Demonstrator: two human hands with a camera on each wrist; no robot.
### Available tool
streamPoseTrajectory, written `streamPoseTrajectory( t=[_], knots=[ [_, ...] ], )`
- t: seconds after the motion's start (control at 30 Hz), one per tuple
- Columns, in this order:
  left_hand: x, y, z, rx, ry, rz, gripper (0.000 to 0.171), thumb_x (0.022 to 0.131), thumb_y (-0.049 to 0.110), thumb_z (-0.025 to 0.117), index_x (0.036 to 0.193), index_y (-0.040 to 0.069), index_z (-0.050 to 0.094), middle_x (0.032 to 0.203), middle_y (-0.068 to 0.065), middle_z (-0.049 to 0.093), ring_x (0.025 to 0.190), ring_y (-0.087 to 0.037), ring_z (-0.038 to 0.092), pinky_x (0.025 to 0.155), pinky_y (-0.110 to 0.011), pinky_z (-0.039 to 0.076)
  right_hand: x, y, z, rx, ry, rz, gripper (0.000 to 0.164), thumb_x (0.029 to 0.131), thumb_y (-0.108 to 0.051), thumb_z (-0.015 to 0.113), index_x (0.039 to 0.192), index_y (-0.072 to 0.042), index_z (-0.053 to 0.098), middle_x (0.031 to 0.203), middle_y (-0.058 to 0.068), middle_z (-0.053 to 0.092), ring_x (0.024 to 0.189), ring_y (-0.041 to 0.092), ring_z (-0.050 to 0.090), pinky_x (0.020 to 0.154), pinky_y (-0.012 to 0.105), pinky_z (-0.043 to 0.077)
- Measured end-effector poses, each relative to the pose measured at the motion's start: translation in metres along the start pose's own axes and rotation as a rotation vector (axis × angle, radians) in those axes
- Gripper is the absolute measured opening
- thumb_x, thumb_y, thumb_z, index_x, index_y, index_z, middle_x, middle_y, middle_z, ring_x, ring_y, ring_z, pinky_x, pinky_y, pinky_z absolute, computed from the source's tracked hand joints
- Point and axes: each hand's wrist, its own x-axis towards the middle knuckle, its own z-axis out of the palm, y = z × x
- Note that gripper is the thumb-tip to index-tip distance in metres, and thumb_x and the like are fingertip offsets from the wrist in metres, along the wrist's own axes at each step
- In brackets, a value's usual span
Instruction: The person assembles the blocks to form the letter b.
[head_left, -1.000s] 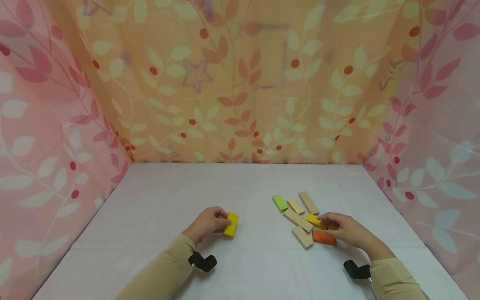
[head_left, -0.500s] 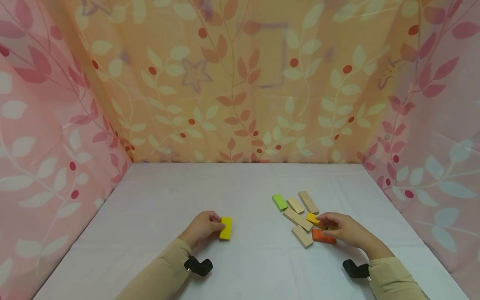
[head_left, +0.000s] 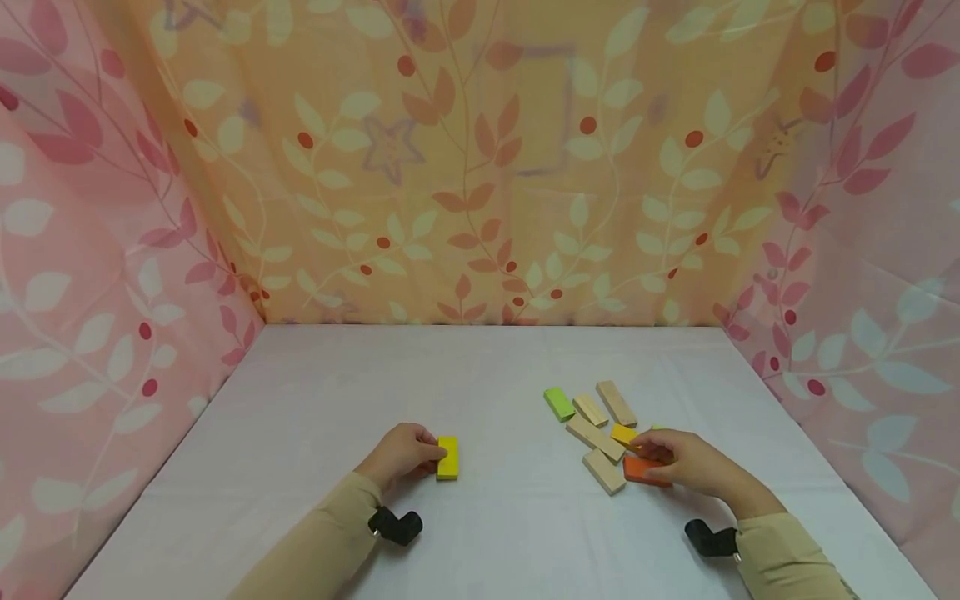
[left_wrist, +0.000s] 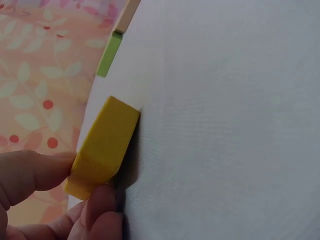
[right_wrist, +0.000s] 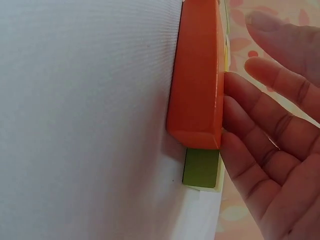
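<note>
My left hand (head_left: 401,454) pinches a yellow wooden block (head_left: 447,458) between thumb and fingers, left of the other blocks. In the left wrist view this yellow block (left_wrist: 107,137) stands out past the fingertips, low over the white cloth. My right hand (head_left: 693,462) hovers at the right side of the block group, thumb and fingers apart. Its fingertips lie right at the top edge of an orange block (right_wrist: 196,70) in the right wrist view. A green block (right_wrist: 201,167) shows past the orange one. A deeper yellow block (head_left: 624,435) is partly covered by the right fingers.
Several plain wooden blocks (head_left: 596,439) lie in a loose cluster with a light green block (head_left: 558,404) at its far left. White cloth (head_left: 480,542) covers the table. Leaf-patterned curtains (head_left: 480,167) stand at the back and both sides.
My left hand has drawn the yellow block slightly left and turned it more upright in the head view. My right hand has shifted slightly down, baring a bit of green behind it.
</note>
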Motion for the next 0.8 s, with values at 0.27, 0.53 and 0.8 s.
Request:
streamPoseTrajectory(
  t=[0.27,0.53,0.8],
  knots=[
    [0.003,0.003,0.0001,0.012,-0.01,-0.012,0.019,0.078,0.015,0.071,0.086,0.003,0.06,0.078,-0.006,0.063,0.064,-0.015,0.058,0.057,-0.023,0.049,-0.0003,-0.0005,0.0007,-0.142,-0.003,-0.022,0.036,0.073,-0.018,0.076,0.106,-0.009,0.065,0.1,0.0,0.061,0.091,0.018,0.053,0.084,0.044,0.045],
    [0.0021,0.0046,0.0006,0.024,-0.013,-0.02,0.015,0.078,0.011,0.07,0.084,0.002,0.06,0.078,-0.007,0.062,0.063,-0.016,0.058,0.058,-0.024,0.05,0.002,-0.0018,0.0025,-0.248,-0.009,-0.061,0.031,0.074,-0.016,0.075,0.103,-0.009,0.068,0.097,-0.003,0.059,0.085,0.013,0.05,0.079,0.035,0.046],
    [0.0013,0.003,0.0011,0.036,-0.04,-0.003,0.019,0.079,0.009,0.068,0.092,0.001,0.058,0.076,-0.007,0.062,0.061,-0.015,0.057,0.057,-0.024,0.05,0.0037,-0.0058,0.0042,-0.288,-0.018,-0.06,0.028,0.073,-0.013,0.075,0.1,-0.009,0.07,0.096,-0.002,0.059,0.087,0.015,0.05,0.08,0.037,0.045]
  ],
)
